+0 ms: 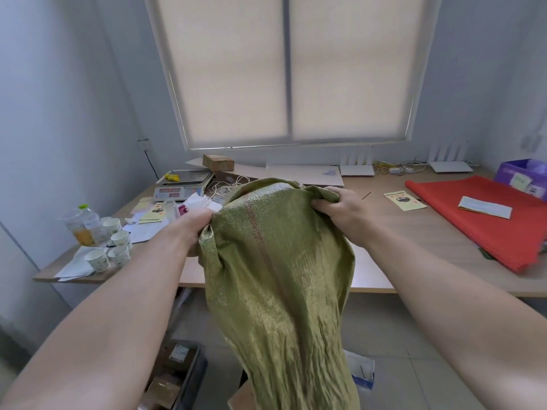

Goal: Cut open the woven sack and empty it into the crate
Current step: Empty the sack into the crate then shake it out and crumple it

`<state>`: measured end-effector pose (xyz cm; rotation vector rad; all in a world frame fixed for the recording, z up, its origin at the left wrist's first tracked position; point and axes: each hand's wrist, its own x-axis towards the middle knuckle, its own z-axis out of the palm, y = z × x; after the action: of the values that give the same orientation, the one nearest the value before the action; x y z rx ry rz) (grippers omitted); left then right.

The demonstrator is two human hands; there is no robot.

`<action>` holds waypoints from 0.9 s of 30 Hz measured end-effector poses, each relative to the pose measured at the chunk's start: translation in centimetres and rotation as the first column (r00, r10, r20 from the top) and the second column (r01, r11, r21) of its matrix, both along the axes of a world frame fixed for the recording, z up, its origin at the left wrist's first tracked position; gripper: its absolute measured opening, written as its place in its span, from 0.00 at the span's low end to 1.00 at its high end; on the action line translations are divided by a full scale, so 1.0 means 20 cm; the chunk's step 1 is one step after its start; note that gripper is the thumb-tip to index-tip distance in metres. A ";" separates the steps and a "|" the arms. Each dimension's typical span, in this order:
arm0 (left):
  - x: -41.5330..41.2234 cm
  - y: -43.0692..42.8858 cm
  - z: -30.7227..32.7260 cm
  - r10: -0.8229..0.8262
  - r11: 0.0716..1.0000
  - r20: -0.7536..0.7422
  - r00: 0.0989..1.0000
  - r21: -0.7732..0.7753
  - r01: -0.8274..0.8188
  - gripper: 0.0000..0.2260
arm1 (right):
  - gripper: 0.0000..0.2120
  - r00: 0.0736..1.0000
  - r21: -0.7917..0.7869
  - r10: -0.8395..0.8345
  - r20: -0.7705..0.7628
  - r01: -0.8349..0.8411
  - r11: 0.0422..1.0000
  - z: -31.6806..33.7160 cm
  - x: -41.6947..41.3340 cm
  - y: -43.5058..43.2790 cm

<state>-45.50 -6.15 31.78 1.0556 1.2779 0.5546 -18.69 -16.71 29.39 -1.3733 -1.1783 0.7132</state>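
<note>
Both hands, the left hand (196, 224) and right hand (340, 208), clench the green woven sack (275, 276) hanging at centre, hiding the desk (384, 229) edge. Paper cups (114, 244) at nine o'clock, red mat (479, 220) at three.

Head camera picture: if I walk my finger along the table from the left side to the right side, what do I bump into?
Paper cups → weighing scale → left hand → green woven sack → right hand → yellow leaflet → red mat → purple box.
</note>
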 end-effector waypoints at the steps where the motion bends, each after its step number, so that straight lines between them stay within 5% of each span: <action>1: 0.00 0.00 0.00 -0.025 1.000 0.059 0.998 -0.006 0.025 0.07 | 0.11 1.000 -0.021 -0.013 -0.024 0.013 1.000 0.00 0.00 0.01; 3: -0.02 -0.03 0.01 -0.087 0.996 0.164 0.983 -0.003 0.088 0.05 | 0.12 0.996 -0.071 -0.069 -0.063 0.064 0.995 -0.01 -0.01 0.01; 9: -0.08 -0.09 0.02 -0.306 0.951 0.362 0.881 0.077 0.298 0.40 | 0.09 0.942 -0.149 -0.326 -0.077 0.312 0.938 0.00 0.01 0.04; 15: -0.04 -0.10 -0.01 -0.386 0.914 0.417 0.823 0.292 0.280 0.55 | 0.13 0.871 -0.169 -0.486 0.068 0.490 0.855 0.04 0.03 0.05; 18: -0.02 -0.10 -0.03 -0.441 0.885 0.402 0.803 0.343 0.315 0.52 | 0.13 0.811 -0.160 -0.581 0.073 0.584 0.796 0.04 0.05 0.05; 21: 0.04 -0.12 -0.05 -0.476 0.841 0.181 0.861 0.379 0.385 0.46 | 0.13 0.800 -0.180 -0.597 0.062 0.598 0.781 0.03 0.06 0.06; 24: 0.09 -0.12 -0.06 -0.388 0.836 0.046 0.921 0.438 0.331 0.26 | 0.07 0.825 -0.172 -0.565 -0.011 0.555 0.814 0.03 0.05 0.07; 27: 0.09 -0.09 -0.09 -0.235 0.869 0.052 0.971 0.458 0.186 0.08 | 0.08 0.862 -0.173 -0.419 -0.285 0.383 0.907 0.04 0.06 0.06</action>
<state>-43.63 -8.04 30.07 1.5117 0.9410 0.7494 -17.44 -15.58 30.14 -1.4718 -0.5763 0.6704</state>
